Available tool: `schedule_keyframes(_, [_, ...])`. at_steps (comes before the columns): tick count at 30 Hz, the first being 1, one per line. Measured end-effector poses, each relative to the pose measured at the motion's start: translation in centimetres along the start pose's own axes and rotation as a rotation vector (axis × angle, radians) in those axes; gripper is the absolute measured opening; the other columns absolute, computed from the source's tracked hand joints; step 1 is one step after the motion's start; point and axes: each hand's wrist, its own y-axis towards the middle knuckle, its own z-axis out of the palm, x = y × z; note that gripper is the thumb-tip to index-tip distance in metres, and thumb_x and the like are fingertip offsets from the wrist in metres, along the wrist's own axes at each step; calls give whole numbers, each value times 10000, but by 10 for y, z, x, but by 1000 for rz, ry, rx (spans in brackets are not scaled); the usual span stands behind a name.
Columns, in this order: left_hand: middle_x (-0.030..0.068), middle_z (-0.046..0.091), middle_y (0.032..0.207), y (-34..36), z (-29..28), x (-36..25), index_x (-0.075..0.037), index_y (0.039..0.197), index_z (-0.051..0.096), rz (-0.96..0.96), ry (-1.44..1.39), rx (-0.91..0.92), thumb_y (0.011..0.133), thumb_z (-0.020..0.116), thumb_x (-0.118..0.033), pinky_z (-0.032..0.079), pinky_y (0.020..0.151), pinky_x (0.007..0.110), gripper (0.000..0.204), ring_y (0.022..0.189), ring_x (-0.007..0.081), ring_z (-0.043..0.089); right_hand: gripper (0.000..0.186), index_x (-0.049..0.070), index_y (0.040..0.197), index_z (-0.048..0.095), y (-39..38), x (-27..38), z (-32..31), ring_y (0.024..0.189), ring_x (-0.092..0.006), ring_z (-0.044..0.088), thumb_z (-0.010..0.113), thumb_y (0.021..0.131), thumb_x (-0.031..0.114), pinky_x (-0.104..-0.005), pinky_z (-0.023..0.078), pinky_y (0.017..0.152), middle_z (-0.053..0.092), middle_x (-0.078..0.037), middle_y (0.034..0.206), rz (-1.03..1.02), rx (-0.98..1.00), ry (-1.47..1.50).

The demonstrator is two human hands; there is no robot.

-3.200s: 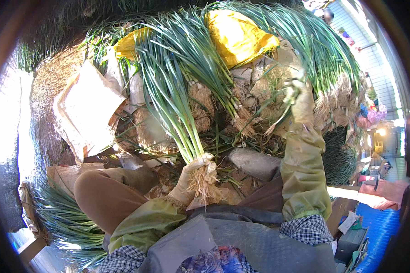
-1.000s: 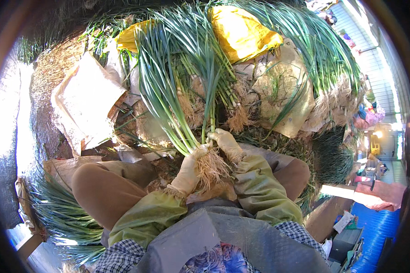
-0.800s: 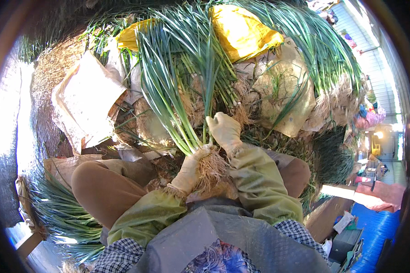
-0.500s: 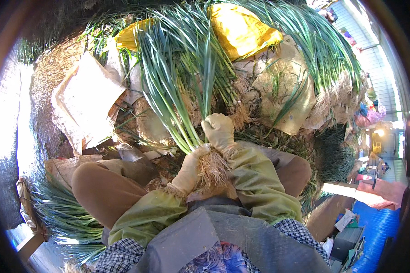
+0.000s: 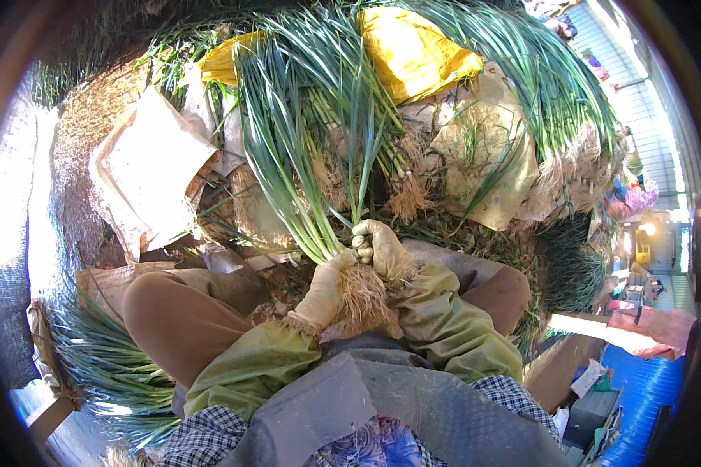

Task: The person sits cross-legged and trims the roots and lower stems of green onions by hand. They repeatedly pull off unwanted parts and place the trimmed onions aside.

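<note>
Two gloved hands are brought together just below the middle of the view, over the person's lap. The left hand point(image 5: 325, 289) is reached up from seven o'clock, its olive sleeve bent at the elbow, and its fingers are wrapped tightly around the base of a bunch of green onions point(image 5: 304, 156). The right hand point(image 5: 379, 247) is set just beside it, toward two o'clock, with the wrist angled inward; its fingers are curled closed around a few stalks at the right edge of the same bunch. The bunch is held upright and slightly tilted, its long green leaves fanned out toward twelve o'clock and its pale, tangled roots point(image 5: 362, 300) hung below the left hand. Behind the leaves, a yellow sack point(image 5: 413, 50) is seen toward one o'clock, and a crumpled pale bag point(image 5: 148, 175) toward nine o'clock. More onions are heaped toward two o'clock.
</note>
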Motion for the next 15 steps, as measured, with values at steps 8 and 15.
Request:
schedule_keyframes(8, [138,629,845,17,-18,-9,2,1015,546,88,52,-166,850,477,-95,565,665,350,204,759,227,632,84,42,756,488,-58,-7,10,365,-64,333,491,805,109,-210,271,287,437,4,564,-18,359,193])
schedule_keyframes(15, [110,613,907,8,-12,-5,14,1069,537,-207,-135,175,834,529,-69,543,743,381,250,797,231,627,179,59,843,568,-25,37,-6,451,-35,350,482,893,208,-196,254,376,467,37,640,-462,-305,-342])
